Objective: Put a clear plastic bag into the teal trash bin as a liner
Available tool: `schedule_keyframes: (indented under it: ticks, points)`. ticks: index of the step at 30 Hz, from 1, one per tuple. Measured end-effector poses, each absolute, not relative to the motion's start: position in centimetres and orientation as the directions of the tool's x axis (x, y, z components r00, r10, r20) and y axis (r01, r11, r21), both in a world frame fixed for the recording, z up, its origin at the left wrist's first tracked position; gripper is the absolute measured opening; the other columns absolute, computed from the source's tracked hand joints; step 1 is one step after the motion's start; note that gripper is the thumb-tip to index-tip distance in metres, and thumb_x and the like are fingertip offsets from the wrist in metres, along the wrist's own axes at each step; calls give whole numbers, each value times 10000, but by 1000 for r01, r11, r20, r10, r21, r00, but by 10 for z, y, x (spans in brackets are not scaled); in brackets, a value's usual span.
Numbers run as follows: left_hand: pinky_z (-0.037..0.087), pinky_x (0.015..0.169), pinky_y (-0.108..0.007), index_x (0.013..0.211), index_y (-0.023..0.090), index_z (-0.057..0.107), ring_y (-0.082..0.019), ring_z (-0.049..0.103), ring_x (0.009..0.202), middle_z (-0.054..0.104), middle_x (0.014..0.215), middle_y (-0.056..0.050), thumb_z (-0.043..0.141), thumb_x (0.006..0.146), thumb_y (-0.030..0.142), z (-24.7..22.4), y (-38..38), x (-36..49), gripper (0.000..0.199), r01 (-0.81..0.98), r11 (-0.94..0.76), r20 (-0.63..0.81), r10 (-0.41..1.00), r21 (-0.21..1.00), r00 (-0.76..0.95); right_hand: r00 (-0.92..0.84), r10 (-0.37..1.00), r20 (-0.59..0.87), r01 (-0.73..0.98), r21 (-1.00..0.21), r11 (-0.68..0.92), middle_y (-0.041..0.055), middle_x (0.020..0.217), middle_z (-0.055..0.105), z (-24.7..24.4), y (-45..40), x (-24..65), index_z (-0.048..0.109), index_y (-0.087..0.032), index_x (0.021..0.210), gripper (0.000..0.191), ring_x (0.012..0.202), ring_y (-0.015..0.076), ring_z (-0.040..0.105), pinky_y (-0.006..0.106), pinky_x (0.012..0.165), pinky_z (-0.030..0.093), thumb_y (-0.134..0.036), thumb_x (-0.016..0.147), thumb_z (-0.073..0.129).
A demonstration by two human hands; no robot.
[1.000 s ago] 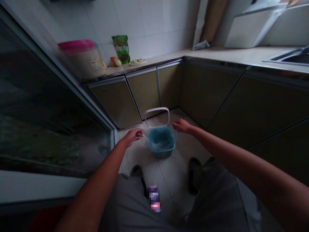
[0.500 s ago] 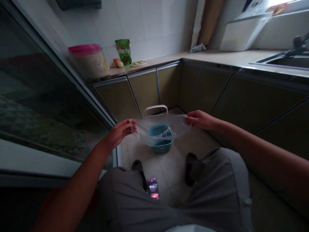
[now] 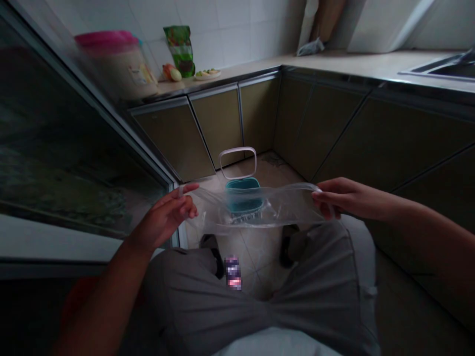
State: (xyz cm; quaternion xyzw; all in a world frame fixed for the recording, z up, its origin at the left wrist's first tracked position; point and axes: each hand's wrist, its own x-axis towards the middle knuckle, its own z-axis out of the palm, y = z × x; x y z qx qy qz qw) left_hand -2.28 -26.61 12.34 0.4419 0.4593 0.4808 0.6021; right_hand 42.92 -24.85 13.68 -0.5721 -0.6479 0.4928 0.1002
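We look down past grey trousers (image 3: 196, 287) at two bare hands spreading a clear plastic bag (image 3: 285, 207) above the kitchen floor (image 3: 243, 249). The bag hangs in the air between the hands, in front of a teal bin (image 3: 243, 181). The left hand (image 3: 166, 212) has a bag loop caught near its extended index finger, the other fingers loosely curled; the right hand (image 3: 339, 195) pinches the opposite end between thumb and fingers.

We judge that the thin film could tear if pulled too wide, or slip off the left side, where the hold looks looser. A crooked pull could also twist the mouth.

We can make out nothing inside the bag. Behind it, the bin shows a teal inner wall; its bottom is obscured. A pale ring (image 3: 238, 149) stands raised at its back.

On the counter (image 3: 356, 62), a tub (image 3: 122, 74) with a pink lid (image 3: 107, 38) holds something we cannot identify, beside a green pouch (image 3: 180, 49) and a plate (image 3: 212, 77) bearing small greenish pieces.
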Motion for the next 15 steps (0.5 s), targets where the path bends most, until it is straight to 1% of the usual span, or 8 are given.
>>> schedule_keyframes:
  ticks: [3, 5, 8, 12, 15]
  points:
    - [503, 612, -280, 1103, 212, 748, -134, 493, 560, 418, 590, 37, 665, 864, 297, 104, -250, -22, 267, -218, 214, -202, 976, 952, 74, -315, 826, -467, 639, -748, -180, 77, 691, 690, 118, -235, 426, 673, -191, 842, 528, 627, 175, 635, 269, 561, 494, -710, 896, 590]
    - [474, 569, -257, 1046, 203, 735, -115, 456, 530, 378, 586, 50, 649, 876, 320, 85, -238, -22, 224, -248, 300, -291, 954, 921, 73, -300, 811, -502, 639, -737, -219, 65, 662, 681, 100, -224, 422, 675, -182, 874, 515, 600, 167, 622, 258, 548, 481, -689, 903, 593]
    - [463, 544, -248, 1009, 189, 698, -99, 417, 490, 341, 577, 72, 635, 864, 315, 52, -220, -20, 202, -271, 449, -444, 892, 851, 84, -283, 760, -584, 649, -701, -297, 59, 635, 672, 66, -206, 412, 660, -174, 897, 466, 550, 154, 591, 251, 525, 464, -629, 940, 568]
    - [433, 506, -246, 1023, 171, 661, -99, 391, 451, 343, 555, 84, 605, 861, 302, 3, -197, -13, 216, -252, 580, -584, 809, 774, 67, -244, 684, -688, 646, -641, -414, 49, 616, 652, 15, -180, 401, 626, -179, 895, 340, 479, 130, 532, 241, 470, 404, -496, 987, 544]
    - [385, 478, -237, 1092, 177, 645, -110, 398, 444, 362, 545, 82, 592, 863, 298, -33, -181, -5, 265, -204, 633, -640, 767, 747, 37, -193, 591, -783, 672, -544, -502, 19, 574, 599, -19, -157, 396, 627, -186, 903, 257, 427, 108, 467, 233, 446, 351, -418, 990, 561]
